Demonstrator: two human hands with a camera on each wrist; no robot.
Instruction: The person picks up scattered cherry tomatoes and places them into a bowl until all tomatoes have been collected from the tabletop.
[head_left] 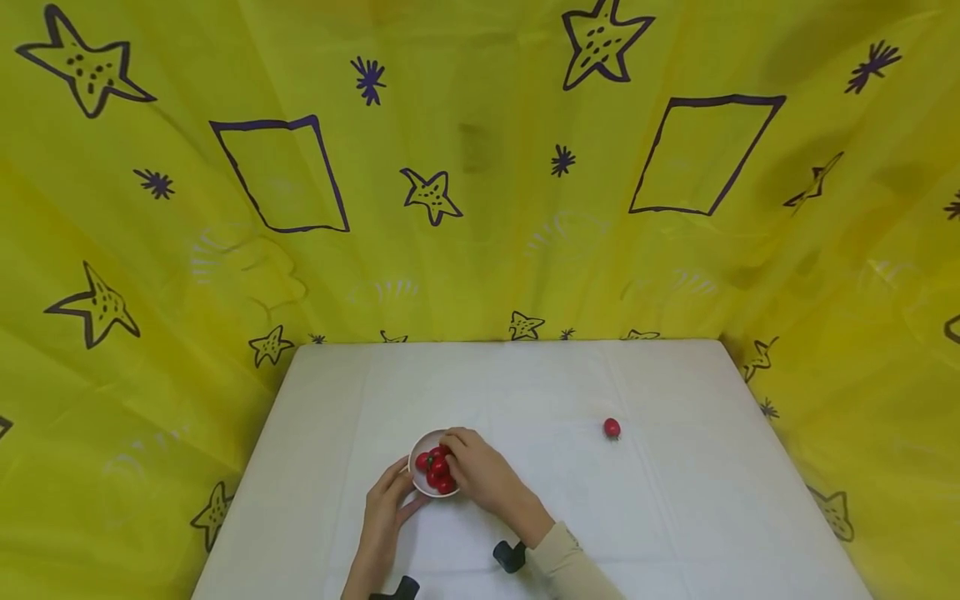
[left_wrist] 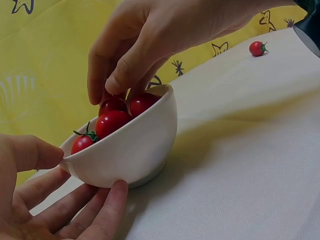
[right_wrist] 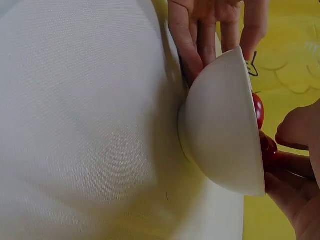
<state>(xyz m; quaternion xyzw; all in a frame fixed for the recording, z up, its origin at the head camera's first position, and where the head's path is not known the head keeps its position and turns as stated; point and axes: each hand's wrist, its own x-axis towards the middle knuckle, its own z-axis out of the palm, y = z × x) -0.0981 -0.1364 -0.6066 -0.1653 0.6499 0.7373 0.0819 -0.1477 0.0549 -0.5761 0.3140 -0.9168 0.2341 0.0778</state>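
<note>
A small white bowl (left_wrist: 137, 150) holds several red cherry tomatoes (left_wrist: 113, 124), one with its green stem showing. My left hand (head_left: 384, 512) grips the bowl from the left, thumb at the rim and fingers spread against its lower side. From the right, my right hand (head_left: 483, 473) reaches over the rim with bent fingers and thumb around a cherry tomato (right_wrist: 271, 150) at the top of the pile. In the left wrist view that tomato is partly hidden behind the thumb. The bowl looks tilted in both wrist views.
A single cherry tomato (head_left: 612, 428) lies on the white tabletop (head_left: 675, 500), off to the right. Yellow curtains (head_left: 480, 250) with drawn stars enclose the table at the back and sides. Dark wrist mounts (head_left: 510, 556) sit by both forearms.
</note>
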